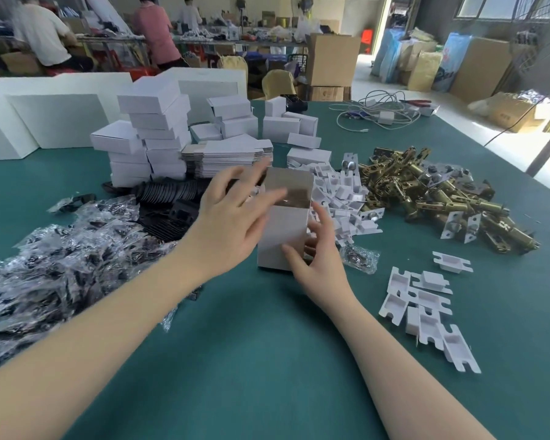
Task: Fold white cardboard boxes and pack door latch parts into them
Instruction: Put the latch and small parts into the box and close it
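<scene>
White cardboard box (283, 236) stands upright at centre of the green worktop (267, 360), top end open w/ brown inside showing. Left hand (232, 223) is at the box's left side near the open top, fingers straight and spread, blurred, so can't tell for sure if they touch it. Right hand (318, 258) grips the box's lower right corner, thumb on the front face, fingers curled round the right side. Behind the box: stack of flat box blanks (232, 157) and piles of folded white boxes (153, 138). Right of it, a heap of white plastic inserts (340, 198), then a pile of brass-coloured latch parts (426, 192). More inserts (426, 309) lie near the right forearm. Left side: clear bags of black parts (64, 258). White cables (378, 112) at the far edge.
</scene>
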A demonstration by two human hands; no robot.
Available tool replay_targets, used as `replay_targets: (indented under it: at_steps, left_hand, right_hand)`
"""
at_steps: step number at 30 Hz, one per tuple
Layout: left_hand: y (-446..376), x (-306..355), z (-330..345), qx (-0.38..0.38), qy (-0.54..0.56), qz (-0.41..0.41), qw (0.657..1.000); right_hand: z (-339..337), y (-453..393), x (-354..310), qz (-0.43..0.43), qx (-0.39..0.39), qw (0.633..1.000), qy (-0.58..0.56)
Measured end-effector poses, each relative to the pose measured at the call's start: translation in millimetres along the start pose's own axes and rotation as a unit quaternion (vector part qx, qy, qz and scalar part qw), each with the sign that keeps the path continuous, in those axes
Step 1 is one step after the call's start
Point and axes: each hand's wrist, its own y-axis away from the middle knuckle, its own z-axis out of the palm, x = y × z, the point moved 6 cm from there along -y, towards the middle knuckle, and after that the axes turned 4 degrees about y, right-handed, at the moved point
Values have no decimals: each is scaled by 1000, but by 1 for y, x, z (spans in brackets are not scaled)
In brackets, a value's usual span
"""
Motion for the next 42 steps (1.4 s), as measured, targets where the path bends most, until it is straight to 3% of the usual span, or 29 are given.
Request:
replay_targets:
  at_steps: [2, 4, 5, 9, 13, 16, 19, 22, 24, 27, 29, 32, 34, 39, 42]
  left_hand:
    - [9, -7, 17, -8, 184, -116, 976]
    - [20, -9, 40, -22, 369, -199, 907]
    - [24, -9, 45, 0, 398, -214, 892]
    - [29, -5, 41, 119, 375, -244, 886]
    - [37, 6, 34, 142, 330, -175, 917]
    - [29, 6, 28, 139, 319, -168, 922]
    - [19, -4, 27, 143, 419, -255, 860]
    - [15, -8, 29, 131, 515, -287, 797]
    - [12, -9, 28, 93, 516, -277, 806]
    - [10, -15, 22, 36, 443, -233, 865]
    - [14, -16, 18, 7, 427, -201, 882]
    - [17, -13, 12, -19, 386, -158, 909]
    - [16, -14, 12, -2, 394, -175, 903]
    - [9, -20, 18, -13, 463, -271, 844]
    - [5, -19, 16, -24, 459, -267, 847]
  right_hand:
    - [-2, 1, -6, -28, 13, 999, 22]
    - [-5, 1, -11, -61, 22, 997, 44]
    - [-6, 1, -14, -70, 22, 996, 50]
    - [-11, 0, -17, -96, 22, 994, 52]
    - [-19, 1, -25, -134, 40, 988, 70]
    - [-22, -3, -31, -93, 84, 992, 19]
    - [-29, -16, -34, -40, 111, 992, -45]
    - [-32, -27, -39, -11, 61, 992, -113]
    - [-34, -30, -48, -45, 24, 998, -45]
    - [-42, -28, -58, -131, 16, 987, 91]
    - [-43, -20, -58, -182, -10, 970, 163]
    - [-46, -13, -55, -192, -11, 962, 193]
    - [-45, -15, -56, -182, 2, 968, 174]
    - [-42, -24, -59, -138, -10, 982, 125]
    - [-39, -26, -65, -163, -16, 972, 166]
